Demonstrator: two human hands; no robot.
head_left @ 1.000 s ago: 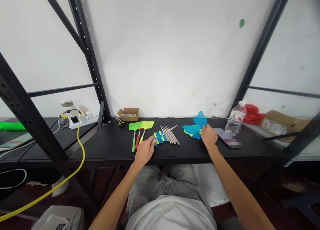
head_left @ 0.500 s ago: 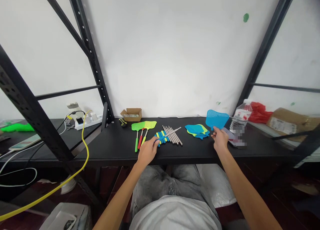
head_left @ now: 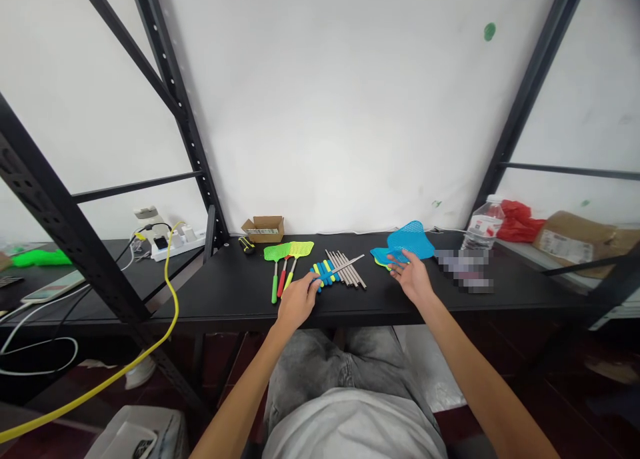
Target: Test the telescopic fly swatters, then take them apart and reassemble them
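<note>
My left hand [head_left: 299,298] is closed round the blue grip of a fly swatter handle [head_left: 345,265]; its thin metal rod points right across other rods. Just beyond that hand lie several blue and yellow grips [head_left: 326,272] and bare metal rods [head_left: 350,272]. On the right, my right hand [head_left: 415,280] has thumb and fingers at the lower edge of a blue mesh fly swatter head [head_left: 414,236], its palm turned partly upward. This head tilts over a pile of blue and yellow-green swatter heads [head_left: 380,255], partly hidden by my fingers.
Fly swatters with green, red and yellow handles [head_left: 283,279] lie left. Behind them are a small cardboard box [head_left: 265,229] and a black-yellow tool [head_left: 246,245]. A plastic bottle [head_left: 485,222] and red bag [head_left: 520,220] stand right. A yellow cable [head_left: 173,292] hangs past the left frame.
My right hand has moved left with the blue swatter head, now over the pile, and its palm has turned upward. My left hand stays almost still on the handle.
</note>
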